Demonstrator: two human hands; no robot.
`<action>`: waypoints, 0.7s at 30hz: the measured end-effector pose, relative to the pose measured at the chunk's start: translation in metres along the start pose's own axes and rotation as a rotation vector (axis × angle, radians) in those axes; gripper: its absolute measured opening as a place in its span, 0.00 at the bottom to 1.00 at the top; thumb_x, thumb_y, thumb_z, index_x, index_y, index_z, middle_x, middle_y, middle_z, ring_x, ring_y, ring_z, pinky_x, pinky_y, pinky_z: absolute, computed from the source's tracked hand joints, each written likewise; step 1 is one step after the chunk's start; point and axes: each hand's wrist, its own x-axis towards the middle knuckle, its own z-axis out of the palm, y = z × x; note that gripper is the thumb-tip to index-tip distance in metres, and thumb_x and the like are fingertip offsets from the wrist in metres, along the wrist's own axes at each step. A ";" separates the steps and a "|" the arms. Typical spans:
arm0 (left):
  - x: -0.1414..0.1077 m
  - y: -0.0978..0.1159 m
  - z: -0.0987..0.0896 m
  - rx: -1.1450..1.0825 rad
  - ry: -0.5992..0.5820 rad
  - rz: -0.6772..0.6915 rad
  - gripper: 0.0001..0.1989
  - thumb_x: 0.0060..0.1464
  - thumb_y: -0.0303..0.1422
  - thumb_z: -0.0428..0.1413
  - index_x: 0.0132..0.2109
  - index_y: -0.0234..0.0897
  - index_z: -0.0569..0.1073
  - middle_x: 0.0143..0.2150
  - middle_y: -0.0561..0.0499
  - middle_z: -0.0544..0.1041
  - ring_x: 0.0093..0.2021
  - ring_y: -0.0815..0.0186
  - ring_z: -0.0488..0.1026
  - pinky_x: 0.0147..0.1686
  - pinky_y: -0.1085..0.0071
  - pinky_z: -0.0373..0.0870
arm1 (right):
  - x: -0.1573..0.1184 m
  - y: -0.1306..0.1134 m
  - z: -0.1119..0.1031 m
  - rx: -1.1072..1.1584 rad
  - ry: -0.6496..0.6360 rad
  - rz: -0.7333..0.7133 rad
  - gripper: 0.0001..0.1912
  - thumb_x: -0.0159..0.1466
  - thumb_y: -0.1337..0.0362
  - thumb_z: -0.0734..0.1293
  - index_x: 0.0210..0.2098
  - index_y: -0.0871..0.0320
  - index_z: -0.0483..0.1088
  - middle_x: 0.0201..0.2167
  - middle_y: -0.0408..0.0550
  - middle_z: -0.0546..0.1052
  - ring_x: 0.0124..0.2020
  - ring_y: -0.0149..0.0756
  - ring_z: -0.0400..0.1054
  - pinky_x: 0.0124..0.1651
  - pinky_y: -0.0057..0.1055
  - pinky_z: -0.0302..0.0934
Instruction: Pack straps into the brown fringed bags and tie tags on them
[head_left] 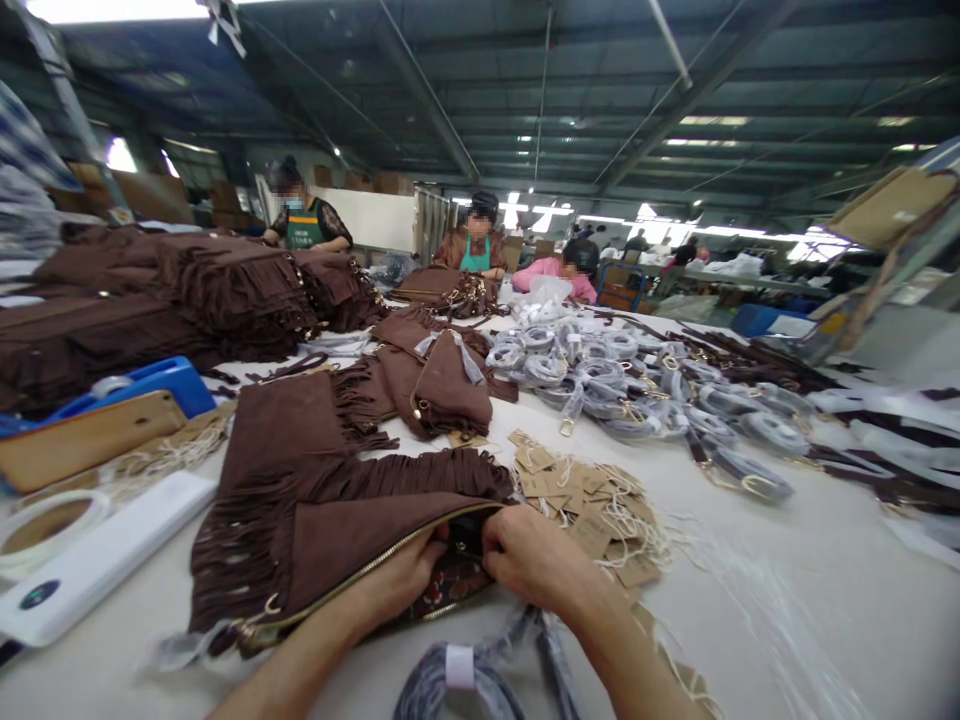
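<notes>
A brown fringed bag (352,535) lies on the table with its gold zipper undone, showing a patterned lining. My left hand (409,572) reaches into the opening, and its fingertips are hidden inside. At the right end of the opening, my right hand (521,550) has its fingers curled closed at the bag's edge; what they grip is too small to make out. A wrapped, coiled strap (457,690) with a white band lies just below the bag. Cardboard tags (577,495) with white strings are heaped right of it.
More brown bags (232,290) are piled at the back left. Plastic-wrapped strap coils (600,370) cover the middle right. At the left are a blue tape dispenser (176,385), a phone (90,440), a tape roll (52,530) and a white device (105,560). Several people sit across the table.
</notes>
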 end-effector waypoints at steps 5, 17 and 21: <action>0.002 0.002 -0.007 -0.008 -0.057 -0.026 0.10 0.51 0.29 0.48 0.37 0.38 0.73 0.40 0.46 0.78 0.44 0.55 0.73 0.55 0.58 0.66 | 0.001 0.000 -0.001 -0.025 -0.009 0.008 0.16 0.52 0.72 0.63 0.33 0.58 0.81 0.34 0.57 0.83 0.36 0.42 0.76 0.30 0.29 0.54; 0.002 0.011 -0.005 -0.045 -0.056 -0.047 0.11 0.52 0.30 0.50 0.39 0.41 0.75 0.46 0.49 0.80 0.50 0.54 0.72 0.60 0.59 0.63 | 0.001 -0.003 -0.004 -0.031 -0.024 0.010 0.16 0.54 0.73 0.63 0.34 0.58 0.81 0.36 0.57 0.83 0.39 0.43 0.77 0.33 0.29 0.56; 0.001 0.011 -0.001 -0.048 -0.078 -0.057 0.10 0.51 0.30 0.50 0.39 0.40 0.74 0.43 0.48 0.79 0.47 0.55 0.73 0.57 0.59 0.65 | 0.001 -0.004 -0.002 -0.040 -0.023 0.018 0.16 0.54 0.72 0.63 0.34 0.58 0.81 0.36 0.57 0.83 0.39 0.44 0.77 0.33 0.29 0.57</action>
